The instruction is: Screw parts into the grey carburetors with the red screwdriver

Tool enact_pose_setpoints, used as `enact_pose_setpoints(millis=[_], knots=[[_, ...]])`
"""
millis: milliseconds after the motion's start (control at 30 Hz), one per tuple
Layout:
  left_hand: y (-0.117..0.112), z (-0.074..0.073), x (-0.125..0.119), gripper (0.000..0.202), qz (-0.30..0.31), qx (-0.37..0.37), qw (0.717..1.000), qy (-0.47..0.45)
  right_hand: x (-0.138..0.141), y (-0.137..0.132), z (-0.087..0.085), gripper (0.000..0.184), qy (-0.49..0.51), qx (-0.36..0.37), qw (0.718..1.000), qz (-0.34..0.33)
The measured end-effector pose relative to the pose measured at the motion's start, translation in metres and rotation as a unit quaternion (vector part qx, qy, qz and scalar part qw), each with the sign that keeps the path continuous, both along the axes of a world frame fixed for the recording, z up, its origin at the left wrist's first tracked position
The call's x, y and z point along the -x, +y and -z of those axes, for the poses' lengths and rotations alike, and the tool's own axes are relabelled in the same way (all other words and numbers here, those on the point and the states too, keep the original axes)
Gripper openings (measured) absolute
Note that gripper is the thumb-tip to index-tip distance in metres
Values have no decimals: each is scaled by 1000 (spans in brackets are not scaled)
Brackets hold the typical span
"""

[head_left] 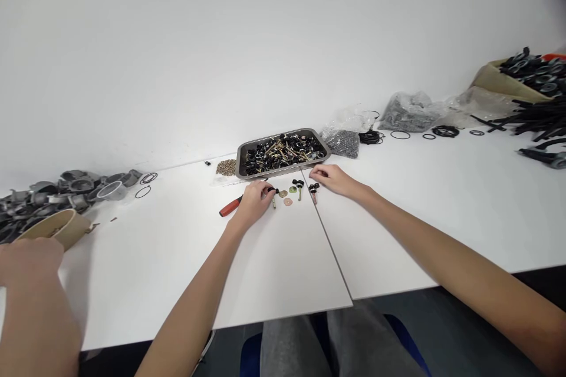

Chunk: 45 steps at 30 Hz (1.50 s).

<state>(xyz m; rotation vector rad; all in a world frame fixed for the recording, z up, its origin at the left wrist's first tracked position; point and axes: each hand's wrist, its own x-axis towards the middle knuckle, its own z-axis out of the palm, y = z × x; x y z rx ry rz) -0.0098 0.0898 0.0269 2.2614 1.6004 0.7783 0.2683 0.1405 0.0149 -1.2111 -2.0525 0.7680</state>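
My left hand (255, 199) pinches a small black-headed bolt (273, 197), its brass-coloured shank pointing down at the white table. Beside it lie a tan disc (283, 194), a green disc (292, 189) and a pinkish disc (288, 202). A black-headed bolt with a greenish shank (299, 188) and another with a reddish shank (313, 191) lie to the right. My right hand (331, 178) rests just above the reddish one, fingers curled together, with nothing visible in them. Partly behind my left hand is a red-handled tool (230, 207); its far end is hidden.
A metal tray (241, 164) of black-headed bolts stands against the wall, small brass parts (226, 167) at its left. Bags of grey parts (345, 142), black rings (446, 131) and black tubes (539, 118) lie right. At left, another person's hand (30, 259) touches a tan container (73, 230) near grey castings (44, 194).
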Motion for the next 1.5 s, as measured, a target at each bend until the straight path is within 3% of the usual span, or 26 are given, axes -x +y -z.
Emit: enact_pose_setpoints(millis=[367,1500], knots=[[4,4,2,25,-2,0,1000,7,-1,1,0,32,-3,3,1000,-7],[0,-1,0,25,4,32,999,7,-1,3,4,31,2,-1,1000,-1]])
